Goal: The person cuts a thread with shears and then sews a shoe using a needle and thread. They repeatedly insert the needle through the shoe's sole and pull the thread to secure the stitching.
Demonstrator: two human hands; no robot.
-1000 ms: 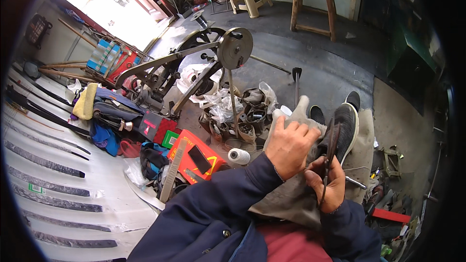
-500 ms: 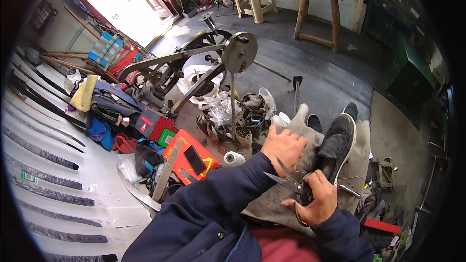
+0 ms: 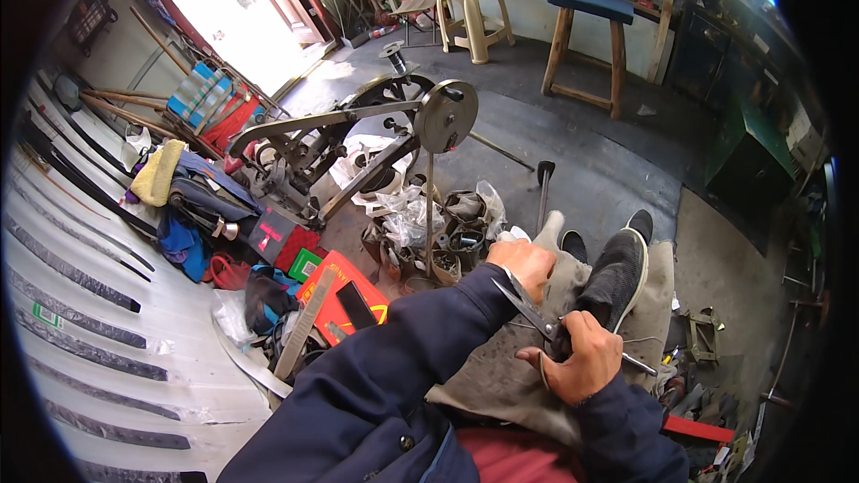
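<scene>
right hand (image 3: pixel 586 360) curled round scissors (image 3: pixel 534 315) beside black shoe (image 3: pixel 615 275); left hand (image 3: pixel 525 263), grip unclear.

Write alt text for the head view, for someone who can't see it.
A person's right hand holds scissors over a greyish cloth, close to a dark, white-soled shoe; the left hand is farther forward. Ahead stand a metal machine and, farther off, a blue-topped stool.
</scene>
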